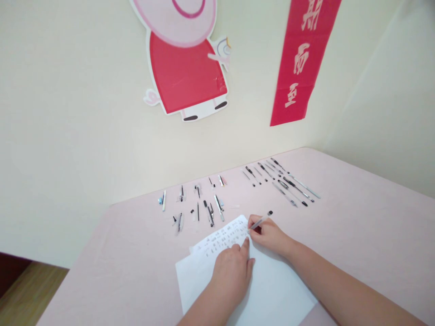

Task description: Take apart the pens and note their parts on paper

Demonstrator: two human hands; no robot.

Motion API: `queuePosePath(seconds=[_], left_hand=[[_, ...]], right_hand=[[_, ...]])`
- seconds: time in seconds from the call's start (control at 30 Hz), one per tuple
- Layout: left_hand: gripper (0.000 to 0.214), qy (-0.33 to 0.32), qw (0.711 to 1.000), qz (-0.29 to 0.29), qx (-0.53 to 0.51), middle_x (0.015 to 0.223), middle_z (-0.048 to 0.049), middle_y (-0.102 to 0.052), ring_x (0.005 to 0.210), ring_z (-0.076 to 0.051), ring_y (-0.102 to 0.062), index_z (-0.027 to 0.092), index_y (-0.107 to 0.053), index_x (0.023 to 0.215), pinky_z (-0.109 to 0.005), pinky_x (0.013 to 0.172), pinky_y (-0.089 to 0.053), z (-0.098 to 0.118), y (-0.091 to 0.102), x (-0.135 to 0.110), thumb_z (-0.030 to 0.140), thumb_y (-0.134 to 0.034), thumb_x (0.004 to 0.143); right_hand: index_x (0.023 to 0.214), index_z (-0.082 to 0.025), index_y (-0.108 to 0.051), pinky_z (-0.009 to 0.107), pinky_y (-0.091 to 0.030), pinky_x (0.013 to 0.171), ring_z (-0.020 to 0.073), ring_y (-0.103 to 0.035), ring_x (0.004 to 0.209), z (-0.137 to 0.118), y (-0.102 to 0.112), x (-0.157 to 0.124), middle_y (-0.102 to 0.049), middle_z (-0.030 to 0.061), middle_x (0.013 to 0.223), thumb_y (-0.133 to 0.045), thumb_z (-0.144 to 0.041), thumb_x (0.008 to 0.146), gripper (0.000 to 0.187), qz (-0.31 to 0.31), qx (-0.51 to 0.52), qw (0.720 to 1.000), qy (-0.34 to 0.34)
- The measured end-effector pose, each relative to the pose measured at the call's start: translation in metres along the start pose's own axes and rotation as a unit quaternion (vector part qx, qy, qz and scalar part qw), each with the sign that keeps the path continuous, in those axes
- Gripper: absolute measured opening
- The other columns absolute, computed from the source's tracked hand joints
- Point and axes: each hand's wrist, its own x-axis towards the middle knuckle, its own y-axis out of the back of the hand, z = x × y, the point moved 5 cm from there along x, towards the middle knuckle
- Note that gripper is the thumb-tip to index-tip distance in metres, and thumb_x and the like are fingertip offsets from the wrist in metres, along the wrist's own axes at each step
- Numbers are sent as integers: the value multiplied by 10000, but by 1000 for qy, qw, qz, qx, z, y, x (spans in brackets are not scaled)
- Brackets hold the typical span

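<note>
I see a red-dressed cartoon cutout (188, 74) on the pale wall (68, 113); right of the cutout hangs a red banner (299, 74) with pale writing, and wooden floor (32, 290) shows far below-left of it.

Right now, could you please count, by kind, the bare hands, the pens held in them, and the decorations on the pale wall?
Bare hands, left hand and right hand: 2
Held clear pen with black end: 1
Decorations, pink-and-red cartoon cutout and red vertical banner: 2
Total: 5
</note>
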Motion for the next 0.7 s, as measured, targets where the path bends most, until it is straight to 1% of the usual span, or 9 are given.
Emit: queuePosePath(seconds=[0.17,0.3,0.43,0.7], left_hand=[[489,-3,1000,-4,-2,965,-113,-614,836,-258,-583,193,-342,1358,-368,729,-441,1,0,-2,329,-303,890],[492,0,1000,-3,5,958,-113,-617,828,-257,-589,193,-340,1360,-366,725,-444,1,0,-1,328,-309,888],[495,4,1000,-5,14,938,-111,-625,821,-262,-595,199,-343,1360,-370,718,-448,2,0,1,340,-312,887],[497,7,1000,0,15,937,-116,-630,819,-269,-598,201,-347,1359,-376,711,-450,2,0,2,336,-328,881]], right_hand=[[660,-180,-514,203,-326,507,94,-433,513,-3,0,0,-472,-45,554,-472,-118,664,75,-1,-20,1000,13],[661,-181,-517,200,-325,512,93,-435,518,-3,0,0,-477,-46,552,-477,-123,665,70,0,-29,1000,5],[666,-181,-519,198,-322,508,92,-437,512,-3,0,0,-479,-47,548,-474,-120,661,76,-3,-27,1000,-5],[668,-183,-517,199,-328,504,93,-437,506,-4,1,-1,-474,-48,546,-475,-122,664,74,-3,-14,1000,3]])
